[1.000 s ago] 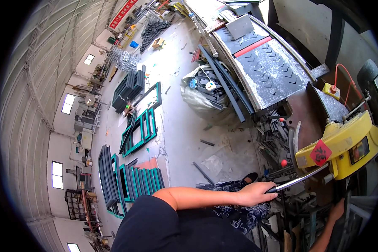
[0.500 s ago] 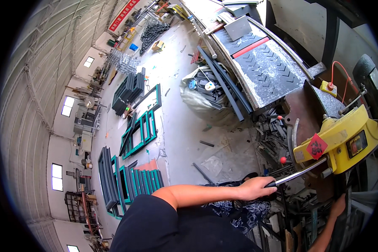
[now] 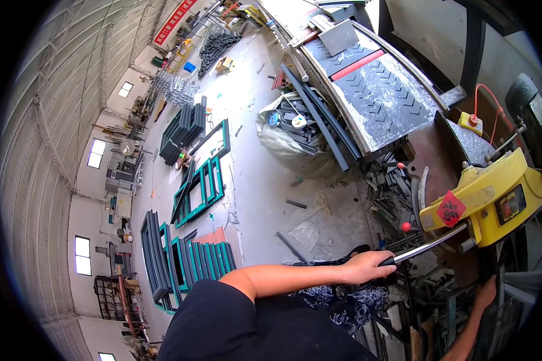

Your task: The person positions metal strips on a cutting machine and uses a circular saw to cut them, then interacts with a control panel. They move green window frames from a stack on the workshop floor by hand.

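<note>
Maybe the dark bar [image 3: 498, 310] by the yellow machine [image 3: 488, 198] could slip if held loosely, for I cannot tell whether the right hand [image 3: 486, 293] beside it is gripping, while the left hand [image 3: 368, 268] curls round the silver handle's [image 3: 430, 243] black grip [image 3: 388, 262].

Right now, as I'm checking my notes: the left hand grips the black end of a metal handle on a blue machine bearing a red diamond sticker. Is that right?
Not quite: the head view shows that the machine is yellow, not blue. The left hand does grip the black end of its metal handle, and the red diamond sticker is there.
</note>
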Demonstrator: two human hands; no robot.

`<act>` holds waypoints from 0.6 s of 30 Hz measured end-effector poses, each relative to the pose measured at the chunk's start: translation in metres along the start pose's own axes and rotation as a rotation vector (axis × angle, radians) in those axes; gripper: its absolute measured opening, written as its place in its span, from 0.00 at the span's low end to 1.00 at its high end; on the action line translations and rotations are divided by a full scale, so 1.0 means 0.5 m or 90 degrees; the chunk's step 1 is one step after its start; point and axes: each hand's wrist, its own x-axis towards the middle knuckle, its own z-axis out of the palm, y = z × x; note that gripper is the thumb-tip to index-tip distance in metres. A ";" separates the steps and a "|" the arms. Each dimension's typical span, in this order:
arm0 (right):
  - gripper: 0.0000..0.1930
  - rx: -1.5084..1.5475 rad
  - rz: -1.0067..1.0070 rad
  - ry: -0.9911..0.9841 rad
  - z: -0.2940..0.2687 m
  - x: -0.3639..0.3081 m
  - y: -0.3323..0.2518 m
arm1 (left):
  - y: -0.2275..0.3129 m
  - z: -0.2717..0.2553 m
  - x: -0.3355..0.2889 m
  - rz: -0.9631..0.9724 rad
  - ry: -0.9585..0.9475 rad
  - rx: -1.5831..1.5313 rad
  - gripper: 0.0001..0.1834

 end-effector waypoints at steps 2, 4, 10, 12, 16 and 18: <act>0.34 0.003 0.004 -0.015 -0.019 -0.003 -0.016 | -0.003 -0.001 0.000 0.002 -0.003 -0.001 0.18; 0.34 0.002 0.010 -0.024 -0.037 -0.007 -0.029 | -0.008 0.000 0.002 0.006 -0.004 -0.010 0.18; 0.34 -0.012 0.008 -0.026 -0.039 -0.007 -0.023 | -0.025 0.003 0.013 0.026 -0.005 -0.010 0.17; 0.34 -0.012 -0.006 -0.024 -0.031 -0.004 -0.015 | -0.028 0.003 0.015 0.027 -0.009 -0.008 0.17; 0.33 -0.006 0.001 -0.029 -0.038 -0.005 -0.023 | -0.039 0.006 0.020 0.021 -0.003 -0.006 0.17; 0.33 0.005 -0.008 -0.004 -0.021 -0.004 -0.013 | -0.043 0.006 0.023 0.032 0.003 0.003 0.17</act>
